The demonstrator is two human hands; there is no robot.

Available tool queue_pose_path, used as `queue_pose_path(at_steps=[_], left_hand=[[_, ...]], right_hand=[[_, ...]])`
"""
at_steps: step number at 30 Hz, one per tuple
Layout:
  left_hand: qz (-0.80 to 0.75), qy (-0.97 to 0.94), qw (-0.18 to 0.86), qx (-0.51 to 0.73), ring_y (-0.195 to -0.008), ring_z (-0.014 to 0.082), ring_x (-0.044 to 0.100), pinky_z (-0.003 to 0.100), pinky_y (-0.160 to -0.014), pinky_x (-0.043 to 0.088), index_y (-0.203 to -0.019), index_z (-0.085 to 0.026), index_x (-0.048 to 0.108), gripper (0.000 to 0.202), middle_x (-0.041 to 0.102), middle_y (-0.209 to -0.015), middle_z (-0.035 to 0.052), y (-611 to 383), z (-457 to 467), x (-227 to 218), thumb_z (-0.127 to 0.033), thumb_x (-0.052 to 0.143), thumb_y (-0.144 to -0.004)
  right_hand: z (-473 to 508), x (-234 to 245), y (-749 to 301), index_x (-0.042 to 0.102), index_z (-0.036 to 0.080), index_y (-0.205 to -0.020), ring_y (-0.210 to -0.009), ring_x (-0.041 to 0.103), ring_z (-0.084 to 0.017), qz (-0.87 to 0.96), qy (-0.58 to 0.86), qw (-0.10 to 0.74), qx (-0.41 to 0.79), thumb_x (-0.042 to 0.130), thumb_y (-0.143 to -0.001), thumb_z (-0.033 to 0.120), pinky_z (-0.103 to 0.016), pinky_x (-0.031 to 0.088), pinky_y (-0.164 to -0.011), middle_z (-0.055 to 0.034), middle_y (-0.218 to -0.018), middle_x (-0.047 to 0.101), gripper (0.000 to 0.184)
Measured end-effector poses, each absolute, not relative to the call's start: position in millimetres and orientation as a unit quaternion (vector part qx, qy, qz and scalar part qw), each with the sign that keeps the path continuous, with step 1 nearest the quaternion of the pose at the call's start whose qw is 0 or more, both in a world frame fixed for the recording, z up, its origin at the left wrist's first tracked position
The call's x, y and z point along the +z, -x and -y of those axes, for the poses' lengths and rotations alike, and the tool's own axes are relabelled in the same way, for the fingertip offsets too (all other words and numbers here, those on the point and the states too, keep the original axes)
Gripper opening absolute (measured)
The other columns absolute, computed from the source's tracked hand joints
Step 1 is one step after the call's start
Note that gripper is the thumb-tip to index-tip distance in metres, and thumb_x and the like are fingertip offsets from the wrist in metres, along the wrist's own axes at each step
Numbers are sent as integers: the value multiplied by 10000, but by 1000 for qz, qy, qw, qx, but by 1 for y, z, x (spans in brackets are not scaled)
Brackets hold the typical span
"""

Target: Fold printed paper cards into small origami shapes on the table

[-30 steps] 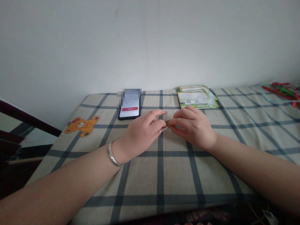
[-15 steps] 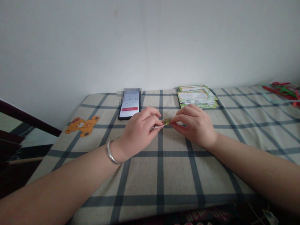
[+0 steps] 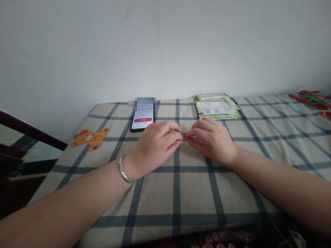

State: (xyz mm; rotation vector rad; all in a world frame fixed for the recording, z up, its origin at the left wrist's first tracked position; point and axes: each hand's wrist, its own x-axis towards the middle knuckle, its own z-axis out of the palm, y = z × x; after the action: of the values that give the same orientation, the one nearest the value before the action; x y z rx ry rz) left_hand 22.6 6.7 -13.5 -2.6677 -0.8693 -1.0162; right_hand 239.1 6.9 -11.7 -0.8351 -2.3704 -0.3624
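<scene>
Over the middle of the table, my left hand [image 3: 158, 143] and my right hand [image 3: 214, 139] pinch opposite ends of a small, narrow yellow-green piece that looks like folded paper [image 3: 184, 135]. Only a short bit of it shows between the fingertips; the fingers hide the rest. A silver bangle [image 3: 124, 169] circles my left wrist. Just behind my left hand lies a phone [image 3: 142, 117] with a timer on its screen. Beyond my right hand is a stack of green and white printed leaflets [image 3: 216, 106].
A checked cloth [image 3: 192, 193] covers the table, which meets a white wall [image 3: 165, 48]. An orange bear cutout [image 3: 91, 138] lies at the left edge. Red and green strips [image 3: 310, 100] sit at the far right. A dark rail [image 3: 33, 131] stands left of the table.
My hands have come slightly closer together and lower, and less of the folded paper shows between them. The phone, bear cutout and leaflets have not moved.
</scene>
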Motion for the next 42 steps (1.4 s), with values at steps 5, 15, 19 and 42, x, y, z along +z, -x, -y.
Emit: queue_pose_path(at_steps=[5, 15, 19, 42], left_hand=[[291, 877, 31, -381, -910, 166, 607, 322, -800, 493, -833, -172, 643, 40, 623, -969, 46, -21, -8, -12, -141, 625, -849], [291, 877, 24, -382, -898, 163, 597, 320, -798, 504, -832, -186, 656, 60, 610, -960, 42, -21, -8, -12, -148, 615, -854], [287, 878, 30, -382, -901, 169, 597, 315, -783, 498, -824, -179, 657, 46, 610, -955, 45, -22, -9, -12, -151, 627, -845], [301, 890, 56, -338, -775, 159, 630, 310, -714, 446, -893, -194, 568, 53, 683, -832, -13, -21, -13, -19, -228, 607, -887]], right_hand=[[-7, -11, -241, 637, 190, -800, -753, 520, -182, 880, 332, 317, -122, 592, -886, 279, -314, 411, -682, -41, -795, 632, 131], [-7, -11, -243, 655, 209, -845, -758, 521, -173, 885, 309, 330, -112, 592, -891, 276, -311, 414, -687, -35, -831, 662, 103], [-6, -11, -242, 653, 196, -807, -745, 524, -174, 887, 310, 326, -108, 598, -879, 258, -311, 417, -676, -35, -799, 656, 109], [-10, -18, -236, 641, 194, -890, -682, 563, -119, 840, 390, 366, 92, 652, -804, 237, -243, 416, -589, 0, -756, 620, 96]])
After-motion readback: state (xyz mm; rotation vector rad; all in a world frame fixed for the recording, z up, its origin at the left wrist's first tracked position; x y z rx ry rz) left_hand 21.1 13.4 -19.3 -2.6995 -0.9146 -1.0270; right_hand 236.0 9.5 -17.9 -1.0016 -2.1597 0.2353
